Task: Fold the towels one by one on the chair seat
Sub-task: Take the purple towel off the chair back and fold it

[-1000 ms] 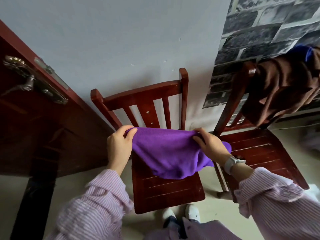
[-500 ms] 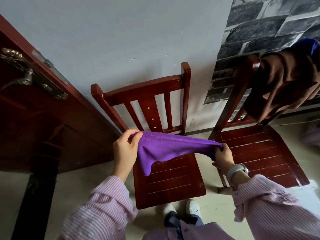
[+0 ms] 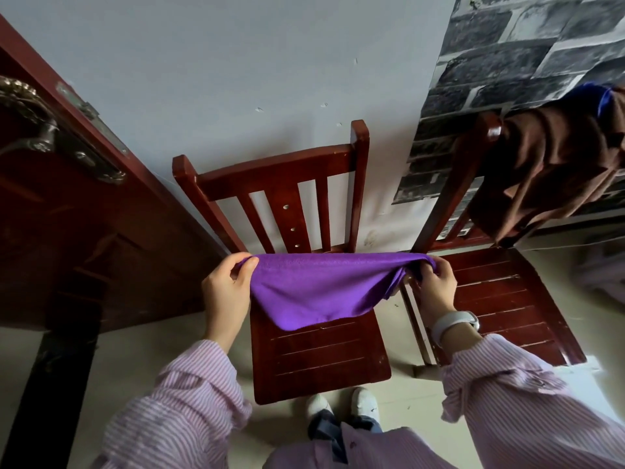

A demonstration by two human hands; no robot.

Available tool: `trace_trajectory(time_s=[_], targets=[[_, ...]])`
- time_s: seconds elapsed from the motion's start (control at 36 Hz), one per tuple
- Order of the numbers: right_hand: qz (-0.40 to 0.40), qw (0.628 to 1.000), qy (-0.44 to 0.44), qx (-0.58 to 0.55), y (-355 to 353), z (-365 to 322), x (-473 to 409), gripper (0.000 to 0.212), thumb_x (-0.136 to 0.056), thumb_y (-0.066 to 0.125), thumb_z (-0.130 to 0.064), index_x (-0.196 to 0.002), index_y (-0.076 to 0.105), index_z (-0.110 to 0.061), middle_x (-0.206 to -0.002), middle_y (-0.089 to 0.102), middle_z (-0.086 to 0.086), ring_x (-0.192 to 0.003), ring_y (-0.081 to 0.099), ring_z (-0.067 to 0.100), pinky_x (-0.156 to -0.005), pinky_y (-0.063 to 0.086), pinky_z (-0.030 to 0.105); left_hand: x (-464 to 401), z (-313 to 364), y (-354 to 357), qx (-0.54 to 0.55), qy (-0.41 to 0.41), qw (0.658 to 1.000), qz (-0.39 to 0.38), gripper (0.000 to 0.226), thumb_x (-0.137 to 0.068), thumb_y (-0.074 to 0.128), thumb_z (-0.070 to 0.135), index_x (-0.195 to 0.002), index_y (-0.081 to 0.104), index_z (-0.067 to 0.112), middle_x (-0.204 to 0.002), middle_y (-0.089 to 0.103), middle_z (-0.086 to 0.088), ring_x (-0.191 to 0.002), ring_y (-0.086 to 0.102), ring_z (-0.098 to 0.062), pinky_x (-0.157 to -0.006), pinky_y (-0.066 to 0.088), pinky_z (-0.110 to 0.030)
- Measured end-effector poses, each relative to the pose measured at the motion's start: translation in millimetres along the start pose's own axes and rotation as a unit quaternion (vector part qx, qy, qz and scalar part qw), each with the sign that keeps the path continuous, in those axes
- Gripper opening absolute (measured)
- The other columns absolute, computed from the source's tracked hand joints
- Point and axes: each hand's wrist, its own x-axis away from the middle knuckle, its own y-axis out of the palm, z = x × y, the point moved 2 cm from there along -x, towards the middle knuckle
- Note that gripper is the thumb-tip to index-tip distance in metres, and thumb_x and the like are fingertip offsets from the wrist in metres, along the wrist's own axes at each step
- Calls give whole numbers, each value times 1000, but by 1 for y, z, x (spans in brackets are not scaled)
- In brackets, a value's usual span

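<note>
The purple towel (image 3: 318, 289) is being pinched tight between the fingers of the left hand (image 3: 227, 290) and right hand (image 3: 436, 290) and stretched flat for folding, its loose middle hanging below them onto the chair seat (image 3: 324, 360).

I see a home room. Two wooden chairs (image 3: 324, 353) stand by a wooden door (image 3: 84, 231) and brick-pattern wallpaper (image 3: 507, 62).

Both hands up w/ the purple towel (image 3: 314, 286) stretched between them over the chair seat (image 3: 324, 360). Left hand (image 3: 227, 289) pinches one top corner, right hand (image 3: 436, 286) grips the other, bunched. Towel's lower edge sags to a point, seems to touch the seat. Second chair (image 3: 507, 299) just beside, on the right, brown cloth (image 3: 554, 164) draped over its back. Door (image 3: 67, 214) on the left.
</note>
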Motion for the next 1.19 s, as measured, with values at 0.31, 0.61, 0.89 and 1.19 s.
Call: trace_trajectory(time_s=[0.31,0.61,0.89,1.19], targets=[[22,999,-6,40,-12,4,-16,34,-81,42,11,-94,62,-13,-83,59,3,-76,59,17,-64,53,16,5,-13,3,5,-61,998,11,20,-89,58,13,-104,67,2,-97,69,-11,-86,58,-15,-77,45,-27],[-1,979,59,195,-27,14,-37,17,-79,59,-20,-80,65,-4,-71,63,12,-68,60,30,-69,52,43,1,-17,-1,18,-89,996,15,19,-87,60,12,-102,68,4,-92,65,-2,-87,58,-13,-76,42,-24],[-82,960,-80,256,-14,-39,-24,27,-90,51,-10,-116,53,-5,-102,59,14,-90,57,27,-73,49,29,-10,-27,-3,23,-141,987,-72,21,-86,61,11,-106,65,8,-100,64,-4,-94,57,-16,-79,47,-29],[-269,805,-165,503,-31,-43,-10,37,-82,59,-3,-119,58,-8,-107,52,9,-95,53,20,-85,39,23,-2,-46,-9,-116,-42,978,-167,26,-80,66,1,-106,68,6,-103,63,-14,-97,60,-27,-81,43,-26]])
